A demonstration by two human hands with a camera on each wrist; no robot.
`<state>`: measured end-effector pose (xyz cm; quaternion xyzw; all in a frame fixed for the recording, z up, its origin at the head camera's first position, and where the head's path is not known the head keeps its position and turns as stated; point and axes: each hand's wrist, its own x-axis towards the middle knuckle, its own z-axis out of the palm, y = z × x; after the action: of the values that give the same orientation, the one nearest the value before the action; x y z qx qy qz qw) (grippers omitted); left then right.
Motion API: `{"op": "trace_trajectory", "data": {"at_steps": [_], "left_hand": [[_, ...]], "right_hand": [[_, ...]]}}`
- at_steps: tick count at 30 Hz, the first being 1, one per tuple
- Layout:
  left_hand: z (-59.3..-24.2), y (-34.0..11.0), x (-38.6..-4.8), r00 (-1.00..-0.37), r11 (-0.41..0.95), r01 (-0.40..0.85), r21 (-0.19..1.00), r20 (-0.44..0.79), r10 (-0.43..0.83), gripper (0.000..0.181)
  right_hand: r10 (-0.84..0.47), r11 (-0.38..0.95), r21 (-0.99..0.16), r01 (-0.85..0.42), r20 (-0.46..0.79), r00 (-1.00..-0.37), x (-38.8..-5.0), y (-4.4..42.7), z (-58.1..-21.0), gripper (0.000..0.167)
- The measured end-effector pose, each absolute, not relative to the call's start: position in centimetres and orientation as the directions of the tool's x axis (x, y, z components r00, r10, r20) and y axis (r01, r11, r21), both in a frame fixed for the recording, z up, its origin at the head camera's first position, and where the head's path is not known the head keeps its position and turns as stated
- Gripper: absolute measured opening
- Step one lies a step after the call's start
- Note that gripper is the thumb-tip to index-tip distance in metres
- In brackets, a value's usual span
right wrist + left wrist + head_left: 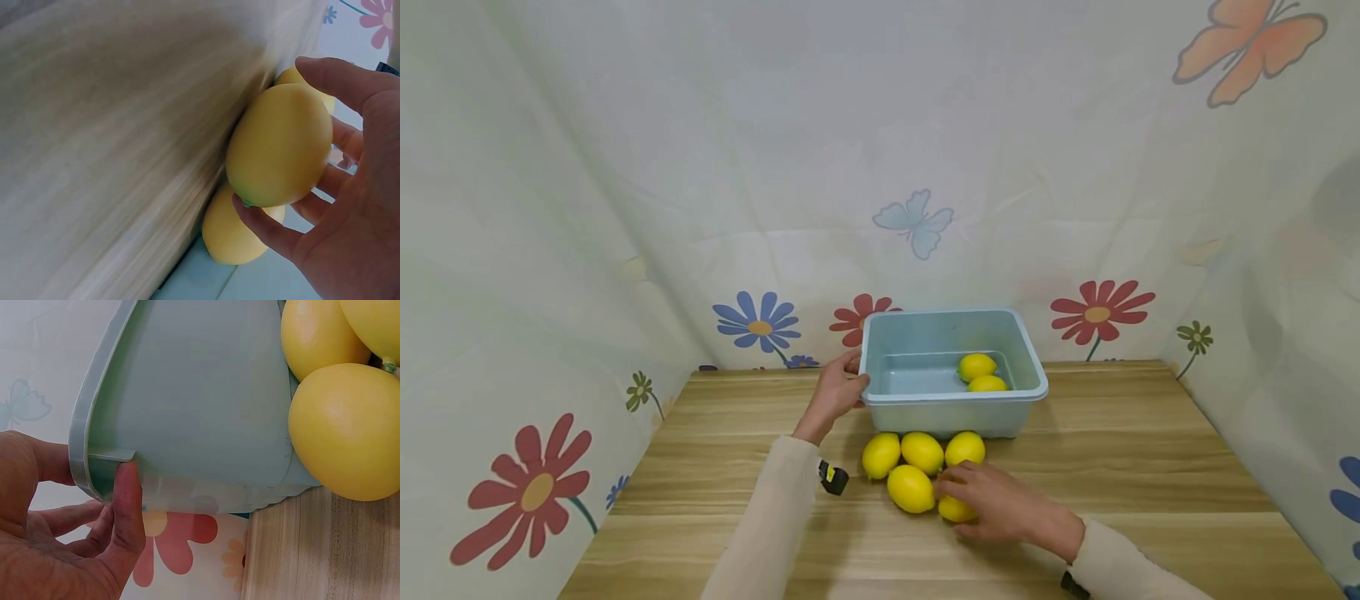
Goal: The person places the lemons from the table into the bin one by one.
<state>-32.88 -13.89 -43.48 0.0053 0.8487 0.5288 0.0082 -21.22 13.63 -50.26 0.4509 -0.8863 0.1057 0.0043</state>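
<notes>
A light blue plastic basin (955, 417) stands at the back of the table with two lemons (977, 367) inside, at its right. The left hand (837, 392) grips the basin's left rim; in the left wrist view the hand (75, 537) has its thumb and fingers around the rim's corner. Several lemons (912, 488) lie in front of the basin. Over the front right lemon (957, 509) is the right hand (1003, 504), and the right wrist view shows that hand (356, 181) with thumb and fingers curled round the lemon (281, 144), which rests by the wooden surface.
The wooden table (1112, 467) has a cloth backdrop (775, 167) with printed flowers and butterflies on three sides. A small black device (833, 477) is at the left wrist, and another (1074, 585) at the right wrist.
</notes>
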Motion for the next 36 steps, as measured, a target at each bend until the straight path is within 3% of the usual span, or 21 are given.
{"op": "trace_trajectory", "data": {"at_steps": [7,17,36], "left_hand": [[-43.4,-13.8,-32.9,-1.000,0.446,-0.007,0.895,-0.015,0.014,0.055],[-43.4,-13.9,-32.9,-1.000,0.443,-0.007,0.897,-0.015,0.015,0.055],[-43.6,-13.9,-32.8,-1.000,0.435,0.010,0.900,-0.001,0.024,0.055]], "right_hand": [[-0.792,0.595,-0.209,-0.776,0.009,-0.610,-21.2,13.5,-50.7,0.041],[-0.794,0.589,-0.233,-0.774,0.011,-0.607,-21.5,13.3,-50.7,0.037],[-0.803,0.547,-0.175,-0.818,0.165,-0.572,-21.4,13.5,-46.9,0.037]]}}
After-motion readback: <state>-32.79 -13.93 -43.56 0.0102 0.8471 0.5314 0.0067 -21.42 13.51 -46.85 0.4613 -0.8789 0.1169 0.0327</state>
